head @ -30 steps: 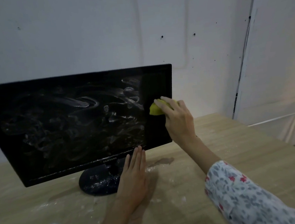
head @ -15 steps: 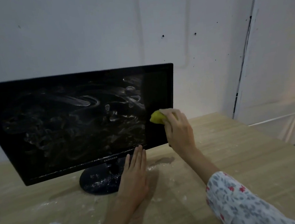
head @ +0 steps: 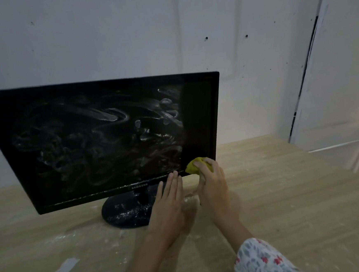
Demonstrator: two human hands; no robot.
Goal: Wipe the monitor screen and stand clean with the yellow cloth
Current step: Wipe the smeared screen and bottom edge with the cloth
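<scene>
Right hand point(head: 213, 183), fingers curled round yellow cloth point(head: 193, 167), has dropped from mid-screen to monitor point(head: 101, 139) lower right corner. Strip above grip wiped dark; smears left of it remain. Left hand point(head: 169, 205) flat, steadying stand point(head: 126, 213), still dusty.

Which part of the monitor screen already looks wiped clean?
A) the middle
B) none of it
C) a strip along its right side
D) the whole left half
C: the monitor screen is dark and free of smears in a strip down its right side, just above the yellow cloth that the right hand grips at the lower right corner, while white swirls cover the middle and left.
</scene>
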